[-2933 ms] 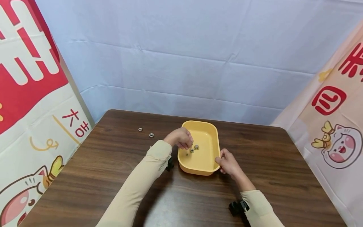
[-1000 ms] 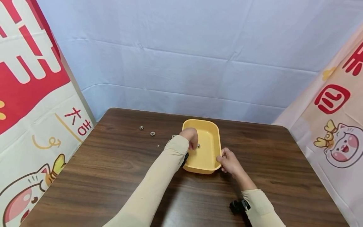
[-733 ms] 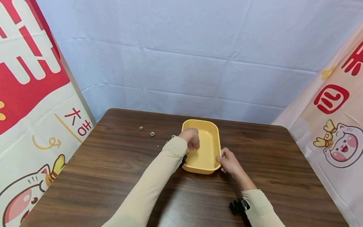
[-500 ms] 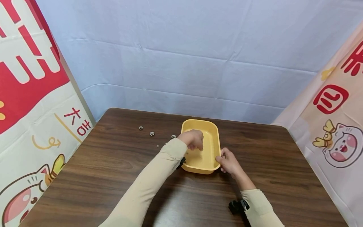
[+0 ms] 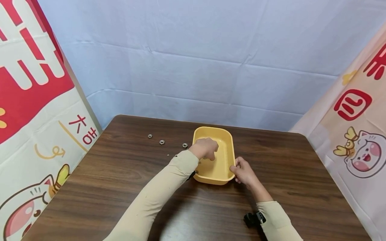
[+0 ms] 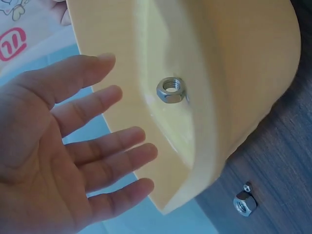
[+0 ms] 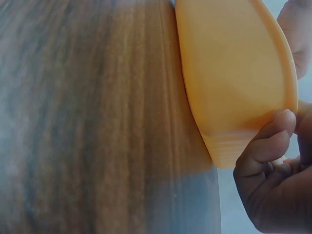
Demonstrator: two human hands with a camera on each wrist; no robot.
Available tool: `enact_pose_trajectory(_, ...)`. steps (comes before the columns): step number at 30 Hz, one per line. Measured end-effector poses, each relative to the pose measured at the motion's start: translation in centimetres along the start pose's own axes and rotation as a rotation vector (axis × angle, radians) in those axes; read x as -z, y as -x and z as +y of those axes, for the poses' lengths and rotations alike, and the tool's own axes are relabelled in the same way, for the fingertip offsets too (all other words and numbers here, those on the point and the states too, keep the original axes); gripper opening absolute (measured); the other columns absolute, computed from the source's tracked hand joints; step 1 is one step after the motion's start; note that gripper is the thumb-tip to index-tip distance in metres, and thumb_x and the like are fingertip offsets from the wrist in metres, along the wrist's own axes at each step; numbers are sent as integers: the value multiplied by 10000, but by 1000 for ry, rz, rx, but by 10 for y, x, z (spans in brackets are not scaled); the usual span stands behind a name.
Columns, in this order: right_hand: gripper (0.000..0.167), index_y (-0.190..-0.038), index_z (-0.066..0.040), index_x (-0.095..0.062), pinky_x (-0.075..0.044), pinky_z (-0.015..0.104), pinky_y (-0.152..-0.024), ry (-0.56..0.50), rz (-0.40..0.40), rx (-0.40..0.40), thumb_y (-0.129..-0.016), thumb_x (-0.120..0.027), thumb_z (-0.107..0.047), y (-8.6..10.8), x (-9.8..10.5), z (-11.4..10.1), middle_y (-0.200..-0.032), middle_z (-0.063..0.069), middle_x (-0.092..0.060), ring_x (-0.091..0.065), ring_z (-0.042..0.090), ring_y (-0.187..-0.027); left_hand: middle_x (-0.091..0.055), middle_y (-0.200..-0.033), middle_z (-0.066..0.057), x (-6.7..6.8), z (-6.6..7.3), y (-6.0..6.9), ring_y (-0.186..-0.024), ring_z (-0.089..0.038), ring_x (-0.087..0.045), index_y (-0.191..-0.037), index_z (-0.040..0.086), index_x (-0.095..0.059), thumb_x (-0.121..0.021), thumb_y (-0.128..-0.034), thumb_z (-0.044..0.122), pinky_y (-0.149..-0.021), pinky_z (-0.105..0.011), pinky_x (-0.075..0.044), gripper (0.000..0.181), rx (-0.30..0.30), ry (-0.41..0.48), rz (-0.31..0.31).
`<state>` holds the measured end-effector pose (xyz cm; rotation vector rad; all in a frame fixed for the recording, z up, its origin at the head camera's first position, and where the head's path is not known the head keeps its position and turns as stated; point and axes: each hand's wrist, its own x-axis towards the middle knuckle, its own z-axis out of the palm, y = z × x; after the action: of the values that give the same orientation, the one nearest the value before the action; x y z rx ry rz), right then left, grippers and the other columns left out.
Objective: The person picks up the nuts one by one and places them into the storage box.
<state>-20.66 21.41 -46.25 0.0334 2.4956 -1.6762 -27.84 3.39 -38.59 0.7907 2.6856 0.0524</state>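
Observation:
A yellow plastic tray (image 5: 222,162) sits on the table. My left hand (image 5: 207,148) is over the inside of it; in the left wrist view the fingers (image 6: 105,100) are spread, with nothing between them. Beyond those fingertips a steel hex nut (image 6: 171,90) lies inside the tray. The head view shows a tiny nut (image 5: 199,162) in there too; my left hand hides part of the tray floor. At the tray's near right corner, my right hand (image 5: 243,172) pinches the rim between thumb and fingers.
Left of the tray on the wooden table (image 5: 271,160) lie a hex nut (image 5: 185,145), another nut (image 5: 162,142), a farther nut (image 5: 150,136) and a tiny nut (image 5: 168,155). Pale cloth (image 5: 193,67) hangs behind the table, printed banners at both sides.
During the last second my left hand has shifted slightly right within the tray, and its fingers now cover a nut seen earlier. The nut beside the tray shows more fully. My right hand keeps its hold.

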Motion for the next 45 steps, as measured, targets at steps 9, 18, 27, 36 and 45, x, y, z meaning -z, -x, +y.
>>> enact_pose_trajectory(9,125,-857,-7,-395,-354,240,-361,9,-7,4,-809,-500,38,1,-1,0,-563,55,-451,-413,139,-390,-290,-584,37,-4,-7,7,-500,-101,-272,-661,177,-406,-586,-886,188,-469,-256,-253,288,4,-54,59)
enact_pose_trajectory(18,128,-843,-12,-390,-344,228,-361,-5,3,6,-798,-494,47,2,-2,1,-553,47,-438,-403,136,-389,-589,-945,39,-4,-14,17,-821,-109,-528,-1043,187,-657,-609,-895,289,-637,-313,-454,186,-18,-98,106)
enact_pose_trajectory(27,129,-842,-13,-385,-349,230,-364,-4,-1,15,-804,-491,50,2,-3,0,-554,43,-427,-403,140,-393,-579,-1162,1,-4,-30,30,-1002,-180,-553,-1221,203,-624,-676,-850,306,-772,-426,-479,389,-21,-50,142)
enact_pose_trajectory(36,129,-848,-12,-385,-338,225,-360,-3,-1,2,-801,-488,49,1,-1,0,-545,42,-441,-397,133,-385,-585,-1150,-2,1,-46,37,-1008,-181,-551,-1206,194,-631,-645,-855,272,-752,-431,-484,359,3,-61,182)
enact_pose_trajectory(45,129,-854,-14,-386,-338,226,-359,-3,-3,-2,-807,-495,38,0,-1,0,-550,47,-449,-401,133,-386,-580,-1142,-17,-1,-60,41,-1008,-176,-538,-1215,180,-626,-644,-861,248,-722,-400,-483,360,40,-27,187)
